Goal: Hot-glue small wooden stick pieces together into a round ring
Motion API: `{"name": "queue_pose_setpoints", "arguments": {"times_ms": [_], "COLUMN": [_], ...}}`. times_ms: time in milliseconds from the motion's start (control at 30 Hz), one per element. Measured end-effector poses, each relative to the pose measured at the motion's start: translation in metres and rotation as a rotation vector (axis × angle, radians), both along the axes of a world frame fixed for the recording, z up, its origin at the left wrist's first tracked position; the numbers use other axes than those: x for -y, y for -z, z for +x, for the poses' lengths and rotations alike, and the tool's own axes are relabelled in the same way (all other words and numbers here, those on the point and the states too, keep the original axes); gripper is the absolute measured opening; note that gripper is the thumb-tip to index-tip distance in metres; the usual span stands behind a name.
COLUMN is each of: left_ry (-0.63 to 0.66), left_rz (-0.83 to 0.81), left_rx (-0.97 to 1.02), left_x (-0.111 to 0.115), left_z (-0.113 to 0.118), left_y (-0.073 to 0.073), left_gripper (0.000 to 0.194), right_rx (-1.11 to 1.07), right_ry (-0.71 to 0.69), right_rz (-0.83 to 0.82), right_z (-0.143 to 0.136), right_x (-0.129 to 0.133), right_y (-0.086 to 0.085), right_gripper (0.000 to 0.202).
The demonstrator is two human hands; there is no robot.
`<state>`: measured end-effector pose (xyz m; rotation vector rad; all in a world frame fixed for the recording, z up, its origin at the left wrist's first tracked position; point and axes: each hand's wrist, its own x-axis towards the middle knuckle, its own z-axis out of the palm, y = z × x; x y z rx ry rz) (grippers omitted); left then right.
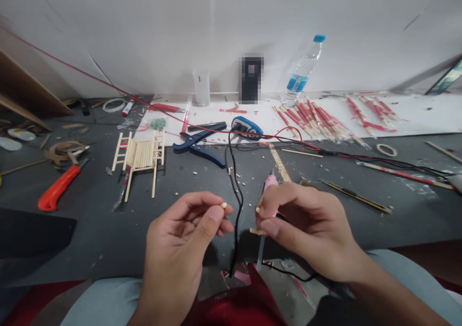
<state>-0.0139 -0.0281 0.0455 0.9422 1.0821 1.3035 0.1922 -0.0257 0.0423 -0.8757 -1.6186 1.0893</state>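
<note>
Between thumb and forefinger, my left hand (187,239) pinches a tiny pale wooden piece (224,205). My right hand (306,225) is closed with a small pale piece (257,210) at its fingertips. Behind the right fingers lies a pink glue gun (270,181), nozzle pointing away, its body partly hidden; a clear glue stick (260,254) extends toward me. A short flat wooden piece (257,231) shows beside the right thumb. The two hands are apart. Beyond my left hand stands a miniature chair-like frame (143,155) of pale sticks.
Blue cutters (202,145) and a blue power socket (247,127) lie mid-table. A black cable (237,186) runs between my hands. Red-wrapped sticks (317,117) and a bottle (303,73) are behind. An orange-handled knife (59,187) lies left, a yellow-black cutter (355,196) right.
</note>
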Motion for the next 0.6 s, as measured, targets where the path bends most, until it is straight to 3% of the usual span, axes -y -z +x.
{"name": "queue_pose_setpoints", "arguments": {"times_ms": [133, 367, 600], "left_ry": [0.025, 0.051, 0.085], "left_rz": [-0.020, -0.078, -0.140], "left_rx": [0.007, 0.078, 0.093], "left_x": [0.003, 0.005, 0.002], "left_z": [0.003, 0.008, 0.009], "left_y": [0.001, 0.001, 0.004], "left_gripper": [0.005, 0.006, 0.006], "right_rx": [-0.109, -0.342, -0.509], "right_ry": [0.014, 0.072, 0.025], "right_rz": [-0.108, -0.224, -0.450], "right_z": [-0.008, -0.020, -0.026], "right_x": [0.004, 0.001, 0.000], "right_y": [-0.001, -0.002, 0.004], "right_gripper": [0.019, 0.011, 0.008]}}
